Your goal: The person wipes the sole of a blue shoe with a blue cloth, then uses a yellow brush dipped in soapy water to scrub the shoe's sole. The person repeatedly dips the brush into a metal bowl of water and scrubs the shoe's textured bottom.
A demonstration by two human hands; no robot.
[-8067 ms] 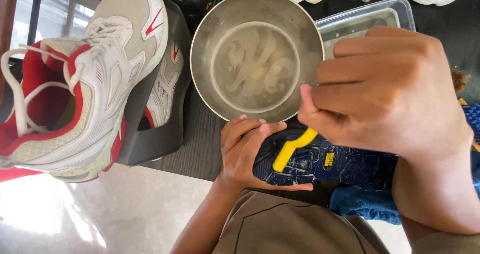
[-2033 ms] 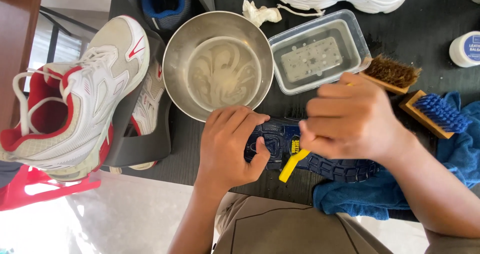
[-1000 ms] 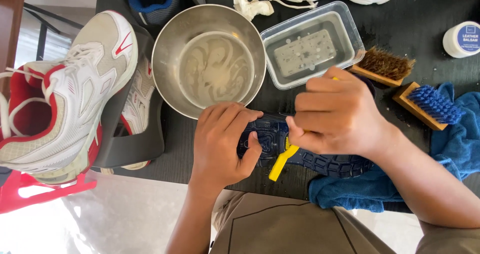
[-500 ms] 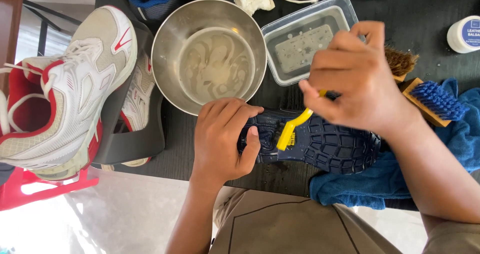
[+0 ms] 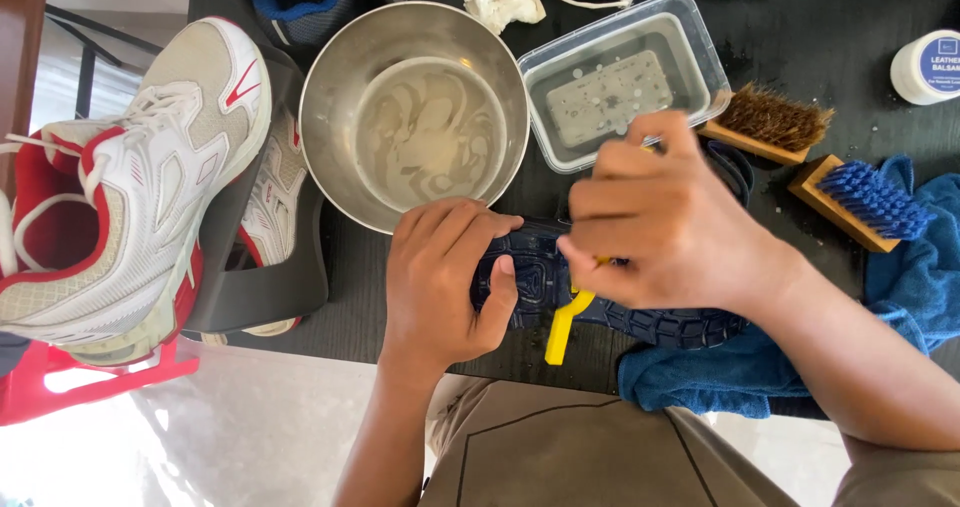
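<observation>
On the far left I see a white and red sneaker point(image 5: 120, 197) resting on a dark stand point(image 5: 255, 277), with a red frame point(image 5: 80, 387) under it. Just right of it on the black counter point(image 5: 400, 317) stands a steel bowl point(image 5: 330, 97) of cloudy water, and a crumpled white rag point(image 5: 505, 5) lies behind its rim. Next comes a clear tub point(image 5: 700, 52) with water and a pale block inside. Further right lie a brown-bristled brush point(image 5: 770, 122) and a blue-bristled brush point(image 5: 865, 199), the second one on a blue cloth point(image 5: 920, 267). A small white jar point(image 5: 925, 65) sits near the right edge.

In front of the bowl, a dark blue shoe point(image 5: 545, 267) lies sole up across the counter edge, its right end on the cloth. My left hand point(image 5: 440, 282) is clamped over its left end, fingers curled across the top and thumb pressed on the sole. My right hand point(image 5: 665, 222) is closed in a fist around a yellow brush point(image 5: 562, 325), whose handle end sticks out below the fist; the head is hidden under my fingers, so I cannot tell whether it touches the sole. That fist covers the middle of the shoe and a corner of the tub.
</observation>
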